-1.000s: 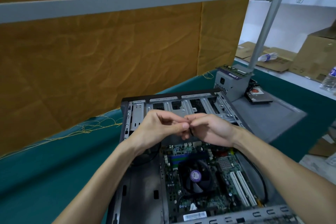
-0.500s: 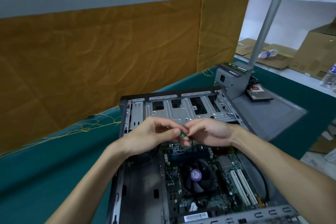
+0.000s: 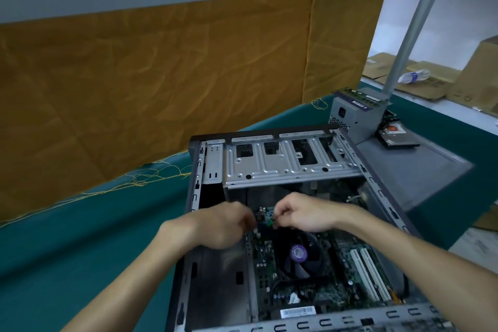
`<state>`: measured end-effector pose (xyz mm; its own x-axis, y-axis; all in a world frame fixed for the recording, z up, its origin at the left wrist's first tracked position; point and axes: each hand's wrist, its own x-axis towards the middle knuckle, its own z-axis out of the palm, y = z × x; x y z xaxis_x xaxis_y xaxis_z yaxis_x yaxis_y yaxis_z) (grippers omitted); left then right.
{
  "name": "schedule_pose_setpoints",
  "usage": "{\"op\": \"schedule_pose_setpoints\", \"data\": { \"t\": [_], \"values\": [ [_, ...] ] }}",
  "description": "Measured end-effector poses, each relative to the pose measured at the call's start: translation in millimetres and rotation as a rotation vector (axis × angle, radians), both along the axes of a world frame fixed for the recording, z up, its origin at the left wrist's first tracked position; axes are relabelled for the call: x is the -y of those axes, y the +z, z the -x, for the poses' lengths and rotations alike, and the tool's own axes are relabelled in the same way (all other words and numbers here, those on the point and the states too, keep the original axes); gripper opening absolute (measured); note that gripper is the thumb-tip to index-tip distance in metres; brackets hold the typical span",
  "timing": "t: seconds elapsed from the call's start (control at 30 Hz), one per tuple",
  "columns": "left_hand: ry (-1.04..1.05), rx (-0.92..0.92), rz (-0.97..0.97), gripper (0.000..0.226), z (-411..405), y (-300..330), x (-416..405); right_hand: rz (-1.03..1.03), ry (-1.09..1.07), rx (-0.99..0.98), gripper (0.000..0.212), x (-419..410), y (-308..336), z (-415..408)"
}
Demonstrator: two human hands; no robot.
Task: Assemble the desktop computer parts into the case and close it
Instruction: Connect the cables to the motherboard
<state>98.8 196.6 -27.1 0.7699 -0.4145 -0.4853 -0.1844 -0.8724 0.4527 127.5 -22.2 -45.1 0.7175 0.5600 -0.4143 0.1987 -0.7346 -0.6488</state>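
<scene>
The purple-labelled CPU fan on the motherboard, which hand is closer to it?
Right. The right hand hovers just above the fan, almost over it; the left hand sits farther off, up and to the fan's left.

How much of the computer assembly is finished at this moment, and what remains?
Done: the motherboard with its fan sits in the open case. In hand: the left hand and right hand work at the board's far edge. Left: the power supply, drive and side panel lie outside.
</scene>
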Motion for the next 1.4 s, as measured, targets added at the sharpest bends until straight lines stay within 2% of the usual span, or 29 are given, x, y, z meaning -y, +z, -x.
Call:
{"op": "schedule_pose_setpoints", "data": {
  "t": [0.03, 0.1, 0.2, 0.3, 0.33, 0.47, 0.53, 0.6, 0.67, 0.77, 0.83, 0.93, 1.07, 1.2, 1.3, 1.4],
  "values": [
    [-0.031, -0.025, -0.153, 0.041, -1, -3, 3, -0.017, -0.042, 0.030, 0.014, -1, -2, 0],
    [-0.064, -0.077, -0.321, 0.046, -3, -8, 11, -0.055, -0.108, 0.052, 0.014, -1, -2, -2],
    [-0.133, -0.076, -0.441, 0.054, -9, -11, 19, -0.031, -0.111, 0.075, 0.016, -1, -5, -4],
    [-0.111, -0.010, -0.478, 0.067, -13, -7, 20, 0.023, -0.089, 0.090, 0.015, -1, -11, -4],
    [-0.085, 0.023, -0.470, 0.062, -12, -3, 18, 0.028, -0.079, 0.091, 0.015, -1, -11, -4],
    [-0.013, 0.267, -0.366, 0.015, 16, 13, 14, 0.056, -0.041, 0.096, 0.015, 1, -13, -5],
    [-0.038, 0.385, -0.202, 0.014, 38, 16, 15, 0.083, -0.019, 0.144, 0.014, 0, -13, -5],
    [-0.088, 0.380, -0.035, 0.017, 49, 22, 18, 0.104, -0.002, 0.161, 0.009, -1, -14, -2],
    [-0.046, 0.379, 0.116, 0.012, 45, 30, 17, 0.104, 0.015, 0.171, 0.005, -3, -14, -1],
    [0.023, 0.568, 0.266, 0.021, 28, 43, 8, 0.059, 0.012, 0.201, 0.011, -8, -15, -3],
    [0.075, 0.630, 0.301, 0.026, 20, 43, 2, 0.059, 0.025, 0.205, 0.009, -13, -18, -7],
    [0.170, 0.601, 0.307, 0.026, 9, 34, -7, 0.066, 0.012, 0.216, 0.011, -20, -25, -13],
    [0.173, 0.646, 0.237, 0.014, -6, 21, -18, 0.090, -0.042, 0.230, 0.010, -31, -33, -16],
    [0.191, 0.740, 0.190, 0.030, -15, 7, -20, 0.085, -0.078, 0.228, 0.014, -35, -38, -16],
    [0.221, 0.798, 0.145, 0.032, -21, 4, -20, 0.100, -0.081, 0.212, 0.016, -39, -42, -19],
    [0.284, 0.851, 0.200, 0.032, -25, 4, -26, 0.120, -0.092, 0.212, 0.018, -42, -45, -22]
  ]
}}
